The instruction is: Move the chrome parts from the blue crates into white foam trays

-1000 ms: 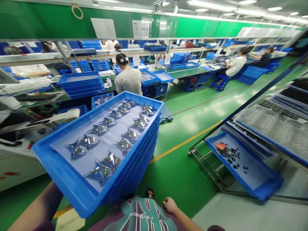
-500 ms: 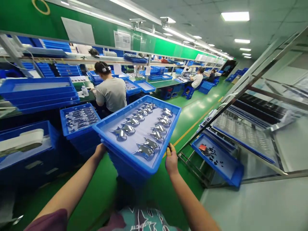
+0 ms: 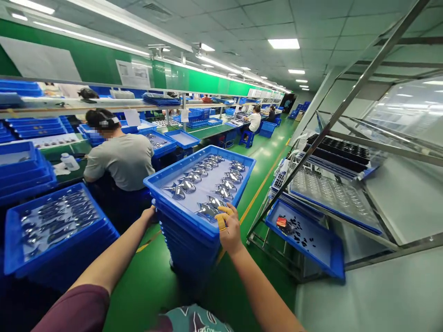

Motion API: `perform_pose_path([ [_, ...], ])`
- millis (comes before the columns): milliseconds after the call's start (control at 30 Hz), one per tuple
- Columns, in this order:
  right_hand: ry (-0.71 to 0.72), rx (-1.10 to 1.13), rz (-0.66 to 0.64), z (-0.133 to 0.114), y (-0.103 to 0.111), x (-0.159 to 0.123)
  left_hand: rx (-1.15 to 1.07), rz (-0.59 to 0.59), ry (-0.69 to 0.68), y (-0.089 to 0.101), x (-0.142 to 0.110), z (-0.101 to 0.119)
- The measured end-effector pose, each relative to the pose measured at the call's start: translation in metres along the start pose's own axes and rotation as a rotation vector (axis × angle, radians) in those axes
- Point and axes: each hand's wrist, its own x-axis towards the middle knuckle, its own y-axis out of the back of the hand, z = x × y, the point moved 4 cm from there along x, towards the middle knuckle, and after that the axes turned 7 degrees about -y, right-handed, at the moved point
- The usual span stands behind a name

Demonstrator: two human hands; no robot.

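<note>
A tall stack of blue trays [image 3: 188, 235] stands in front of me. The top tray [image 3: 162, 180] carries two rows of shiny chrome parts [image 3: 207, 177]. My left hand [image 3: 149, 214] grips the stack's near left corner, its fingers hidden behind the tray wall. My right hand [image 3: 227, 227], with yellow finger cots, is closed over the near right rim of the top tray, fingers curled onto the edge beside a chrome part.
A seated person in a grey shirt [image 3: 119, 159] works at the bench on the left. Another blue tray stack with chrome parts [image 3: 51, 230] is at lower left. A metal rack [image 3: 332, 184] with trays stands right, a blue tray of small black pieces [image 3: 304, 237] low on it. Green floor aisle [image 3: 263, 170] runs ahead.
The view has swung forward along the aisle. The stack sits lower and further from me. My right hand has moved from the stack's side up onto the top rim.
</note>
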Motion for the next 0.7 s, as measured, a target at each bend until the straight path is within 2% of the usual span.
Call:
perform_pose_path([
  [100,0.007,-0.005,0.026,0.011,-0.01,0.025,-0.121,-0.037,0.148,0.005,0.022,0.035],
  [167,0.01,-0.006,0.039,0.021,-0.015,0.042,-0.192,-0.012,0.157,0.015,0.036,0.067],
  [267,0.001,-0.018,0.065,0.038,-0.017,0.066,-0.231,0.041,-0.035,0.022,0.057,0.128],
  [333,-0.011,-0.04,0.062,0.052,-0.016,0.083,-0.21,0.035,-0.161,0.012,0.071,0.168],
  [400,-0.02,-0.069,0.051,0.068,-0.012,0.101,-0.102,-0.025,-0.312,-0.014,0.087,0.208],
  [533,-0.082,-0.135,0.039,0.103,0.005,0.138,0.431,-0.193,-0.629,-0.094,0.116,0.274],
  [633,-0.22,-0.211,0.079,0.125,0.018,0.164,0.769,-0.231,-0.707,-0.149,0.131,0.309],
  [700,-0.303,-0.284,0.1,0.133,0.02,0.183,0.886,-0.283,-0.748,-0.179,0.137,0.327],
])
